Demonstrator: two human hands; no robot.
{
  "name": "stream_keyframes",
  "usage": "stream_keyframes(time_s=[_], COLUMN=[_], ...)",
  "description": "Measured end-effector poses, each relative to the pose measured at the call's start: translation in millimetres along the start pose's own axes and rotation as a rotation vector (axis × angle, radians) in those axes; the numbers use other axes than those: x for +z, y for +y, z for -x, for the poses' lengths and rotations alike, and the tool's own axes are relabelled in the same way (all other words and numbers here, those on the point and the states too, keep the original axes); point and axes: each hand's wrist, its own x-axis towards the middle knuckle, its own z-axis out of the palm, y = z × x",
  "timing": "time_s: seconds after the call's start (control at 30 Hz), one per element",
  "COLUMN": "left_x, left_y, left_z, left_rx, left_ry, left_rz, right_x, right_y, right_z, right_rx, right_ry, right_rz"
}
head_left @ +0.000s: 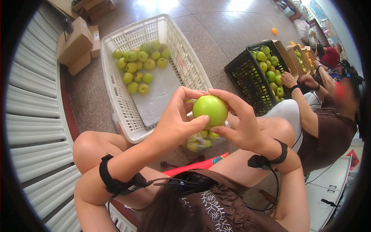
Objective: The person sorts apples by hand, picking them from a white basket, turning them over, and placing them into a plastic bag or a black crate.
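Observation:
A green apple (pixel 210 110) is held up in front of me between both hands. My left hand (pixel 181 112) grips its left side, with the thumb pressed on the lower front. On the other side my right hand (pixel 244 123) closes round it, fingers at the top and thumb underneath. Just below my hands is a clear plastic bag (pixel 197 144) with several green apples inside, partly hidden by my hands. Beyond my left hand stands a white plastic basket (pixel 116 92), where several green apples (pixel 143 57) are gathered at the far end.
A black crate (pixel 243 83) of green apples stands to the right, beside a co-worker (pixel 328 123) whose hands reach over it. Cardboard boxes (pixel 293 58) with fruit line up behind. More cardboard boxes (pixel 77 42) sit at far left by a white slatted surface (pixel 34 127).

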Motion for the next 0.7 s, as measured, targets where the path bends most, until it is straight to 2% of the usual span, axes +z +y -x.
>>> stream_keyframes(time_s=[0.53,0.63,0.7], left_x=[-0.8,-4.2,-5.2], left_y=[-4.3,0.1,3.6], left_z=[0.4,0.2,0.6], left_rx=[0.057,-0.049,-0.081], left_ry=[-0.016,0.006,-0.009], left_rz=[0.041,0.257,0.269], right_x=[5.7,3.4,-0.9], right_y=[-3.1,-1.2,-2.0], right_z=[-7.0,-6.6,-5.6], right_rx=[-0.194,-0.082,0.076], right_ry=[0.008,-0.033,-0.071], right_rz=[0.227,-0.023,-0.279])
